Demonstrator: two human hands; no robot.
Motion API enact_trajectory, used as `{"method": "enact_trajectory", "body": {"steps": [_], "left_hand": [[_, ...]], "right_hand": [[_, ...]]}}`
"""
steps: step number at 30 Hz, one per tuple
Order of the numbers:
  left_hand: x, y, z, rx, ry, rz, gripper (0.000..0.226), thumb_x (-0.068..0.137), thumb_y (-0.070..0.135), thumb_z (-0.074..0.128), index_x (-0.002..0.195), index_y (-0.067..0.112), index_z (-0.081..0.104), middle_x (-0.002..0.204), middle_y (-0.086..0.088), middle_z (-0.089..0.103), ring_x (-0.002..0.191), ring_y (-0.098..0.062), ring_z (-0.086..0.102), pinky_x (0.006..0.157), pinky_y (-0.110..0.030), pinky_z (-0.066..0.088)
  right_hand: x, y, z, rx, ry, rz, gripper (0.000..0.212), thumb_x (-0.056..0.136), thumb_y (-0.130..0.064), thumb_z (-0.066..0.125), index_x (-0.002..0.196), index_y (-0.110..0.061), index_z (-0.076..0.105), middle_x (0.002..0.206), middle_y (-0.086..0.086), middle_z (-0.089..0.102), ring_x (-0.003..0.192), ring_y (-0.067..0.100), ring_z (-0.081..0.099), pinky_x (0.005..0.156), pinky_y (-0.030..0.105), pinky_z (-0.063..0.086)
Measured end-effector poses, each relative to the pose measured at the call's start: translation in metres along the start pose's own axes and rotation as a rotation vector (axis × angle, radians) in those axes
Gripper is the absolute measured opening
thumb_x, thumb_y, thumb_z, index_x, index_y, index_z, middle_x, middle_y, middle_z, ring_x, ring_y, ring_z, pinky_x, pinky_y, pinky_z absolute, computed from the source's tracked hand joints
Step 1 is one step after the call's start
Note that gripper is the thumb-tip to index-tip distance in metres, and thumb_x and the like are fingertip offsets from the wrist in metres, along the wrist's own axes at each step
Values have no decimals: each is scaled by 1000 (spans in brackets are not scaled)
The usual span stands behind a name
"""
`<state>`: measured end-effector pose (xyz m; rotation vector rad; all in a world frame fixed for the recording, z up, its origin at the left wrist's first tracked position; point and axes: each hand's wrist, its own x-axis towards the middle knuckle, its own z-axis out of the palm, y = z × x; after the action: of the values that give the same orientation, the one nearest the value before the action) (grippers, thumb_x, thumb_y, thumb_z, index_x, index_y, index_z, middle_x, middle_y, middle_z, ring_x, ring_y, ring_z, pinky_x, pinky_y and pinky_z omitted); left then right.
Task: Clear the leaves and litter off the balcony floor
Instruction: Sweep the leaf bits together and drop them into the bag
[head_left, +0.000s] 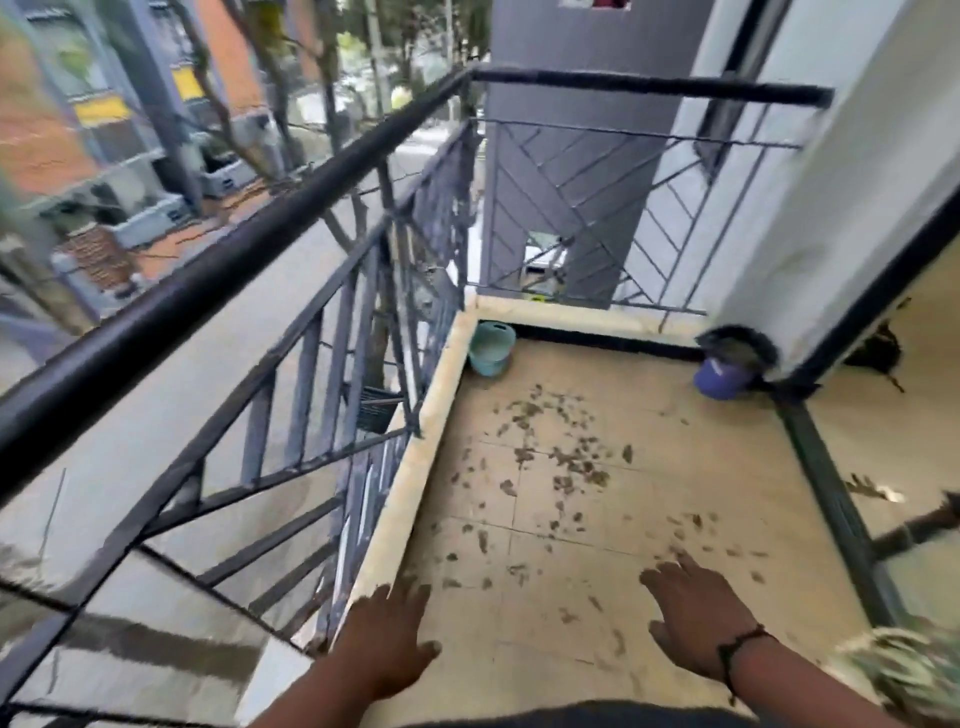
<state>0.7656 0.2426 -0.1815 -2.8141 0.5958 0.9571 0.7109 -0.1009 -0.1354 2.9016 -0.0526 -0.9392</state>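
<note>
Leaves lie scattered over the balcony floor, which is made of pale beige tiles. Most of them are dry, brown and small, and they spread from the far half of the floor down to the near part, just in front of the two hands. More dark litter lies to the right, beyond the dark door track, on the floor inside.

Both hands are stretched forward above the floor and hold nothing. The left hand is over the near end of the pale kerb at the left edge of the floor, its fingers spread and flat. The right hand is over the tiles, palm down, its fingers also wide; a dark cord goes around its wrist.

A black metal railing runs along the left side and turns across the far end. In the far left corner a teal bucket stands upright on the floor, close to the kerb. At the far right, beside the white wall, a purple container sits with something dark and blurred above it. A blurred greenish thing shows at the bottom right corner; I cannot tell what it is
</note>
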Motion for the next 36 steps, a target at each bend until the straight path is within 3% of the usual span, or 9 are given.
{"method": "enact_trajectory", "body": {"steps": [5,10,15,18,24,31,36], "left_hand": [[-7,38,0,78,-43,27,81,94,60,42,158,26,6,166,-5,6,147,-29,22,115,-47,26],[-29,103,10,-19,29,-13,80,94,63,41,158,27,9,166,-3,11,148,-23,23,117,-38,29],[-58,162,37,23,-117,55,83,93,68,41,158,32,5,166,0,6,149,-20,21,116,-31,28],[-63,184,43,93,-197,75,84,92,71,38,158,32,4,166,2,4,150,-19,21,116,-30,26],[-44,206,40,199,-186,151,84,93,69,37,159,29,3,166,0,4,150,-22,21,116,-35,30],[2,217,37,260,-211,275,82,94,67,40,158,29,5,166,0,4,149,-22,22,115,-36,32],[52,185,20,229,-183,358,82,93,66,44,158,31,7,166,0,6,150,-20,21,117,-36,30]], "right_hand": [[-47,36,54,169,-19,83,56,98,-42,44,149,-23,29,154,2,31,147,29,17,115,42,25],[-80,73,109,186,-41,57,53,98,-36,41,148,-20,31,154,6,32,147,30,16,115,45,25],[-122,106,165,237,-88,83,53,97,-37,40,146,-19,33,150,10,36,141,32,25,110,43,31],[-146,119,201,304,-125,140,56,99,-40,40,149,-18,28,153,10,31,146,34,15,112,44,29],[-181,130,240,395,-185,271,56,99,-35,39,150,-17,25,156,11,26,149,34,7,116,46,21],[-199,130,248,437,-201,455,56,97,-33,41,149,-17,28,151,10,34,144,33,18,114,46,25],[-191,102,233,540,-171,638,52,94,-36,44,144,-22,34,150,8,36,143,30,23,114,40,27]]}}
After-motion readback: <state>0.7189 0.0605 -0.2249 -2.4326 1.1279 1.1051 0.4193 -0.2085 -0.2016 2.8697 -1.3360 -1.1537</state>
